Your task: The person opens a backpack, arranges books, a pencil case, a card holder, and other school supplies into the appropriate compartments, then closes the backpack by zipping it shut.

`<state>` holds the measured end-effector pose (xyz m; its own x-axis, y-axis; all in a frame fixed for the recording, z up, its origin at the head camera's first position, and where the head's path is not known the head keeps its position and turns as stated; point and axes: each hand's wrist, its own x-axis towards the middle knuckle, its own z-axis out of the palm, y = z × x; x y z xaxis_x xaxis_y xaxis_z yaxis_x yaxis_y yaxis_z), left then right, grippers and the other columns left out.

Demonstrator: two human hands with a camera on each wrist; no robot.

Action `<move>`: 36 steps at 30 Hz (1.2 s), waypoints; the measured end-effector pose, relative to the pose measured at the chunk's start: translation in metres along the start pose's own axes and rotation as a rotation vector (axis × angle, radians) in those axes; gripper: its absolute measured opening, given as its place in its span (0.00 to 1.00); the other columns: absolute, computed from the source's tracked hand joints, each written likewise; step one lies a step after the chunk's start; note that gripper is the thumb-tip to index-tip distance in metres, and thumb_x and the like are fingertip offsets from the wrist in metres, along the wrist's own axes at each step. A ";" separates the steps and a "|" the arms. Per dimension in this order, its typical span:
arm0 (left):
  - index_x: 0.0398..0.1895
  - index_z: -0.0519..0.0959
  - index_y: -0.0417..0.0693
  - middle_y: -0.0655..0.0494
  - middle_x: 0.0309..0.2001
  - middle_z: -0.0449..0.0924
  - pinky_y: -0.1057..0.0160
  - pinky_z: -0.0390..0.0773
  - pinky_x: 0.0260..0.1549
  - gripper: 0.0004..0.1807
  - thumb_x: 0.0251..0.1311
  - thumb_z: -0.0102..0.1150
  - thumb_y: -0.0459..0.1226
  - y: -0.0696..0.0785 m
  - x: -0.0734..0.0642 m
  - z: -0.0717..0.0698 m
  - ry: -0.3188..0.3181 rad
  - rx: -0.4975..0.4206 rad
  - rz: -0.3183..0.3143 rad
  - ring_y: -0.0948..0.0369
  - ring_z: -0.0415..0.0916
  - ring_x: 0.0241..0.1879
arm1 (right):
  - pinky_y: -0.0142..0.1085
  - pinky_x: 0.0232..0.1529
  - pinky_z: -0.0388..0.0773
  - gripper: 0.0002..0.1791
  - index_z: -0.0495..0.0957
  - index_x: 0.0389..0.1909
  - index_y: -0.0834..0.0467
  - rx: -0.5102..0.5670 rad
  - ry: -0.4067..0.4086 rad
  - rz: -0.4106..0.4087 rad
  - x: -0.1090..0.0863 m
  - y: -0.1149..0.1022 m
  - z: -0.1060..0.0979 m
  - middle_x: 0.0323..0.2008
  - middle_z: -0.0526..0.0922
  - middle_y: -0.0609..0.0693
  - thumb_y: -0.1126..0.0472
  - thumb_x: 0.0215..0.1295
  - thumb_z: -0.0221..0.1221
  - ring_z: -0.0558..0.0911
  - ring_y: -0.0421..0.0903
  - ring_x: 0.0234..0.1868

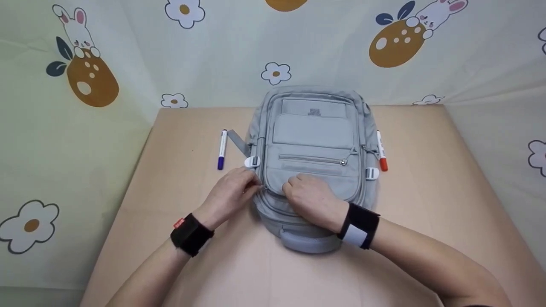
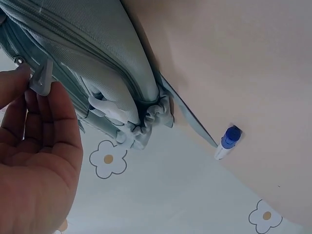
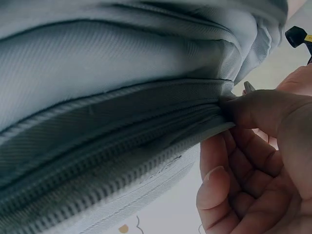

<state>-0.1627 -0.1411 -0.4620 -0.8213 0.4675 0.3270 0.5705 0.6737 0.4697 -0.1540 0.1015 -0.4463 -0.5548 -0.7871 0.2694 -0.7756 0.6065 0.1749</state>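
Observation:
A grey-blue backpack [image 1: 313, 132] lies front side up on the table, its handle end toward me. At its left side, my left hand [image 1: 230, 192] pinches a zipper pull [image 2: 43, 79] between thumb and fingers; the left wrist view shows the grey tab in the fingertips. My right hand [image 1: 313, 198] is over the lower front of the bag. In the right wrist view its thumb and fingers pinch the fabric edge [image 3: 214, 130] of a compartment. A row of zipper teeth [image 3: 112, 187] runs along that edge, parted from the fabric above.
Left of the bag lies a white marker with a blue cap [image 1: 222, 149], near a loose grey strap [image 1: 239, 143]. On the right, a marker with a red cap [image 1: 383, 153] lies against the bag. Patterned cloth [image 1: 226, 55] encloses the table's back and sides.

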 end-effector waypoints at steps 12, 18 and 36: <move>0.38 0.81 0.46 0.55 0.37 0.80 0.59 0.78 0.40 0.04 0.66 0.67 0.33 -0.019 0.031 -0.008 -0.002 0.033 -0.079 0.58 0.76 0.39 | 0.40 0.23 0.77 0.03 0.78 0.30 0.60 0.042 0.077 0.002 -0.003 0.001 0.000 0.26 0.80 0.50 0.70 0.61 0.61 0.77 0.48 0.25; 0.39 0.81 0.45 0.53 0.38 0.80 0.58 0.79 0.40 0.03 0.67 0.66 0.34 -0.031 0.057 -0.006 0.006 0.039 -0.143 0.56 0.77 0.40 | 0.40 0.24 0.77 0.04 0.78 0.30 0.59 0.042 0.073 0.002 -0.002 0.001 -0.001 0.26 0.80 0.50 0.69 0.63 0.61 0.77 0.48 0.25; 0.45 0.81 0.43 0.48 0.44 0.81 0.53 0.77 0.49 0.07 0.65 0.66 0.32 -0.046 0.077 0.006 0.078 0.085 -0.162 0.50 0.77 0.46 | 0.39 0.27 0.77 0.03 0.79 0.30 0.59 0.049 0.075 0.010 -0.004 0.000 -0.001 0.27 0.80 0.49 0.68 0.63 0.63 0.78 0.47 0.27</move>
<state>-0.2521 -0.1326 -0.4630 -0.8979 0.3058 0.3167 0.4262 0.7842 0.4510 -0.1516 0.1048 -0.4465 -0.5397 -0.7695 0.3414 -0.7852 0.6064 0.1254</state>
